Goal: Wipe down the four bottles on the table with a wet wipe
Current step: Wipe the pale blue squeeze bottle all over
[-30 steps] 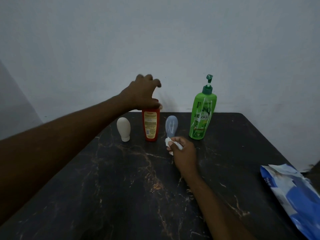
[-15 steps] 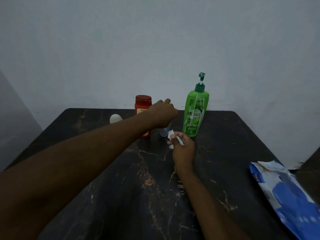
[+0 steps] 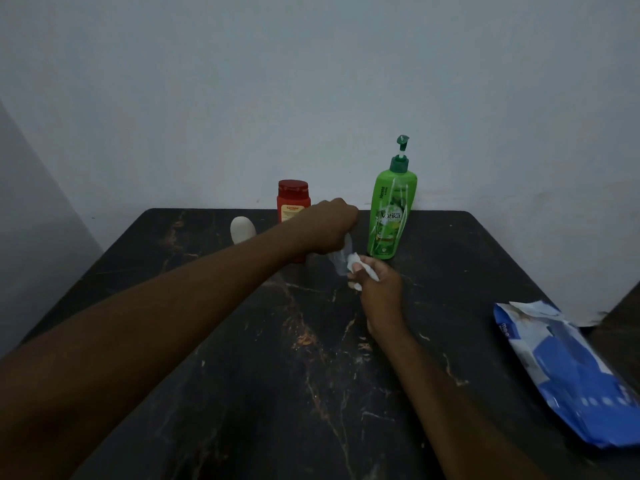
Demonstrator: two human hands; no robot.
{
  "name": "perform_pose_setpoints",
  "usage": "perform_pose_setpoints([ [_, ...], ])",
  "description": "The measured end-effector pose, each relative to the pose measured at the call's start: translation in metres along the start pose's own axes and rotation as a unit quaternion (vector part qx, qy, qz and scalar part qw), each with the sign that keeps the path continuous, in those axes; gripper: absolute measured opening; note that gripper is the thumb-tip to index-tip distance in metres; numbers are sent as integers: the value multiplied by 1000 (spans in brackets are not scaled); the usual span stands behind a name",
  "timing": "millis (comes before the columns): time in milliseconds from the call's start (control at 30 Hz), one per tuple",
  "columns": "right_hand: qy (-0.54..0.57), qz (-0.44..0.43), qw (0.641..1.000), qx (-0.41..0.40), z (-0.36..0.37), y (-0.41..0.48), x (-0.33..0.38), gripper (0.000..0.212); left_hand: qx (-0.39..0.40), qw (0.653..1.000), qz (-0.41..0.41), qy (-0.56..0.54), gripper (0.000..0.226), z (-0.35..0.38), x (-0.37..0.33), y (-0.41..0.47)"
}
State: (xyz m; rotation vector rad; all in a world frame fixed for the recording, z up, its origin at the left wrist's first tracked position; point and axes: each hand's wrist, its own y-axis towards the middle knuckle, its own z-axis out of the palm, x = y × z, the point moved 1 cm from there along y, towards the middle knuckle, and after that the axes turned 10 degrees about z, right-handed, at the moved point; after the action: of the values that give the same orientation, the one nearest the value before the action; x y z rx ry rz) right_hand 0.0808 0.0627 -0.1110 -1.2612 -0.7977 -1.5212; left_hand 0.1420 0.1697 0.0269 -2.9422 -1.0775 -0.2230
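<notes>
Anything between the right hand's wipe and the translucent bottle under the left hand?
Nothing visible. The wet wipe in the right hand sits beside the translucent bottle, which the left hand grips from above; the green pump bottle stands behind, off that path.

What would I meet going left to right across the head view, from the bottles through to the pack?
white bottle → red bottle → clear bottle, gripped by the left hand → green pump bottle → blue wipes pack

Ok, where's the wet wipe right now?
Head view, mid-frame: the wet wipe is pinched in the right hand, just in front of the green pump bottle and beside the small clear bottle under the left hand.
</notes>
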Motion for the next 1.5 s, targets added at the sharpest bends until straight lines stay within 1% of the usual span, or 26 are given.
perform_pose_setpoints([
  [100, -110, -30, 993, 18, -24, -21, 13, 10, -11, 998, 9, -68, 23, 1, -3, -19],
  [200, -213, -54, 970, 104, -45, -49, 29, 11, -12, 987, 32, -157, 22, 1, -11, -40],
  [300, -250, -34, 952, 172, -57, -82, 38, 13, -13, 971, 55, -233, 22, 3, -24, -59],
  [367, -242, -12, 951, 190, -61, -102, 40, 16, -20, 960, 65, -271, 22, 7, -33, -68],
  [467, -211, 2, 962, 173, -64, -124, 34, 15, -56, 939, 47, -336, 27, 13, -48, -82],
  [533, -150, 28, 976, 152, -67, -135, 29, 15, -106, 908, 4, -404, 39, 18, -58, -95],
  [600, -82, 68, 985, 134, -68, -143, 26, 17, -139, 864, -53, -481, 55, 26, -68, -114],
  [667, -10, 107, 987, 120, -69, -151, 23, 18, -120, 818, -105, -552, 71, 39, -79, -134],
  [700, 26, 127, 985, 116, -68, -154, 21, 18, -101, 804, -119, -573, 77, 48, -86, -143],
  [733, 51, 140, 982, 114, -66, -157, 20, 18, -88, 798, -121, -584, 82, 57, -95, -152],
  [800, 57, 143, 982, 106, -63, -161, 17, 19, -94, 807, -106, -574, 87, 72, -111, -163],
  [867, 40, 143, 984, 98, -58, -164, 16, 19, -136, 827, -102, -536, 86, 83, -123, -168],
  [967, 46, 152, 983, 94, -53, -168, 14, 16, -201, 839, -122, -490, 71, 86, -131, -170],
  [1033, 24, 162, 982, 92, -52, -169, 15, 15, -211, 845, -117, -476, 64, 86, -130, -170],
  [1100, -11, 178, 980, 91, -55, -169, 18, 14, -205, 851, -109, -471, 58, 87, -127, -171],
  [1167, -41, 182, 977, 102, -60, -169, 21, 13, -195, 848, -110, -481, 53, 88, -121, -173],
  [1233, -80, 150, 981, 95, -68, -171, 22, 14, -185, 848, -119, -482, 49, 88, -114, -176],
  [1333, -142, 70, 987, 30, -81, -174, 19, 14, -181, 854, -110, -474, 36, 89, -106, -181],
  [1433, -214, -4, 976, -26, -88, -172, 13, 13, -190, 861, -85, -463, 25, 92, -105, -184],
  [1500, -259, -43, 963, -56, -88, -172, 9, 14, -202, 864, -77, -454, 25, 94, -106, -187],
])
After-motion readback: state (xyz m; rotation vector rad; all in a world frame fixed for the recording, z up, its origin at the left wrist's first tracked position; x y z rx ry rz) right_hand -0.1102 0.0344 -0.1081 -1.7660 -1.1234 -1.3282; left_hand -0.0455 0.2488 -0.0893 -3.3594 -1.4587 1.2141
